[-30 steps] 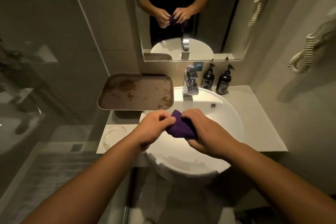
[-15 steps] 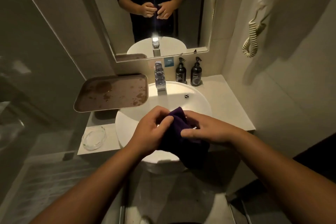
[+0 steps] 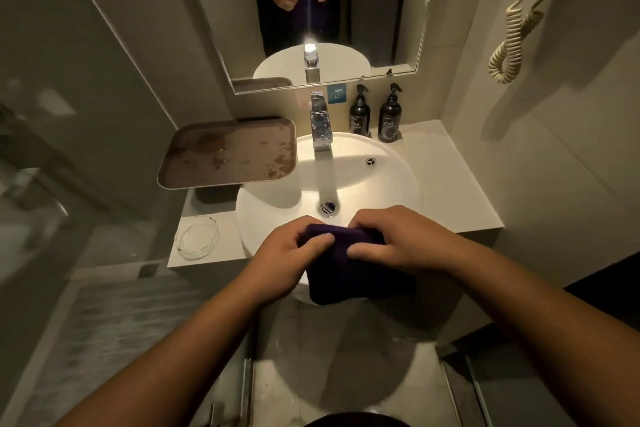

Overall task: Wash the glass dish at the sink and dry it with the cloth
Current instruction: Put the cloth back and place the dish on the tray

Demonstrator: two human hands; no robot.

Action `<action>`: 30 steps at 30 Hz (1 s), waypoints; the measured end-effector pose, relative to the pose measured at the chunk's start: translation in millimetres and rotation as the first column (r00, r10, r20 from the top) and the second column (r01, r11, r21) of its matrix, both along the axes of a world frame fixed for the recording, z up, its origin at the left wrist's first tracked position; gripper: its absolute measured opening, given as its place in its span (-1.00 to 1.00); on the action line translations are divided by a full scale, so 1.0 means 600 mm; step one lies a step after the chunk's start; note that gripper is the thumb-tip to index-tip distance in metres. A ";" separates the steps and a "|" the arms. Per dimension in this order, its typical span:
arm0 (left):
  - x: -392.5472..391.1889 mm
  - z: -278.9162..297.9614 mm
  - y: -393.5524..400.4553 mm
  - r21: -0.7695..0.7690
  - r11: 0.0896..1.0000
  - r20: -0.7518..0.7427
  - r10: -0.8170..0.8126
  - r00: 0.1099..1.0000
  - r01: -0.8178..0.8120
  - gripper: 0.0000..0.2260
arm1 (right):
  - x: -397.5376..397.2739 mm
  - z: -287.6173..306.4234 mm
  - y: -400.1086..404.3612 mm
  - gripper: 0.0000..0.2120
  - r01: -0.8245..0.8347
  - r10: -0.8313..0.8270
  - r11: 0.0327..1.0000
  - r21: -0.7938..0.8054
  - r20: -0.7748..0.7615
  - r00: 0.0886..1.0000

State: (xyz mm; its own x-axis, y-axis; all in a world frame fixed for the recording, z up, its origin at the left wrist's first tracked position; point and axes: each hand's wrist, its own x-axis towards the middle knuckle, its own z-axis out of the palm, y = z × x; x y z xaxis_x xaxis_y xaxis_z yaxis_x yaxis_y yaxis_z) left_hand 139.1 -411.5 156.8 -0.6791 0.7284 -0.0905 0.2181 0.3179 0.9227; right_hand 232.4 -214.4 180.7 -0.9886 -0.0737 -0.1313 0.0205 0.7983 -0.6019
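Observation:
A dark purple cloth (image 3: pixel 349 274) hangs over the near rim of the round white sink (image 3: pixel 391 184). My left hand (image 3: pixel 287 253) grips its upper left edge and my right hand (image 3: pixel 398 243) grips its upper right edge, thumbs on top. The small clear glass dish (image 3: pixel 197 240) lies on the white counter to the left of the sink, apart from both hands. A chrome faucet (image 3: pixel 320 125) stands at the back of the basin with no water running.
A stained brown tray (image 3: pixel 225 154) sits raised at the back left, overlapping the sink rim. Two dark pump bottles (image 3: pixel 375 114) stand behind the basin on the right. A mirror (image 3: pixel 318 10) hangs above; a coiled cord (image 3: pixel 512 45) hangs on the right wall.
Over the last second the cloth has been opened out from a small bundle and now hangs wider between my hands. The camera view has shifted, bringing the glass dish into clear sight.

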 end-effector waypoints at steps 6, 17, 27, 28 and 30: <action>0.020 -0.081 -0.088 -0.045 0.997 0.089 0.058 0.994 -0.054 -0.88 | 0.031 -0.060 0.009 -0.91 0.018 0.021 0.989 -0.147 0.257 0.966; -0.110 -0.190 -0.023 -0.502 0.850 -0.290 0.008 0.957 -0.159 -0.73 | -0.090 -0.199 -0.009 -0.80 0.330 -0.354 0.935 0.130 0.286 0.890; -0.118 -0.242 0.001 -0.649 0.733 -0.490 -0.196 0.849 -0.205 -0.60 | -0.096 -0.234 -0.006 -0.57 0.309 -0.387 0.892 0.330 0.204 0.899; -0.109 -0.240 -0.004 -0.620 0.759 -0.527 -0.214 0.823 -0.200 -0.58 | -0.086 -0.231 -0.011 -0.52 0.268 -0.333 0.899 0.346 0.146 0.931; -0.089 -0.237 -0.015 -0.591 0.801 -0.559 -0.318 0.766 -0.098 -0.54 | -0.062 -0.228 -0.023 -0.41 0.110 -0.140 0.926 0.361 0.055 0.989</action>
State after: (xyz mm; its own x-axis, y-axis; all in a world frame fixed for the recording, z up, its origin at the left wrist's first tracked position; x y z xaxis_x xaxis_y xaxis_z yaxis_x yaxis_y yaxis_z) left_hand 85.6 -420.7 14.3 -0.6491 0.7536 -0.1038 0.7221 0.6533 0.2274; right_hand 195.2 -228.0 44.0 -0.9722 0.1157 -0.2037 0.1696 0.9474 -0.2714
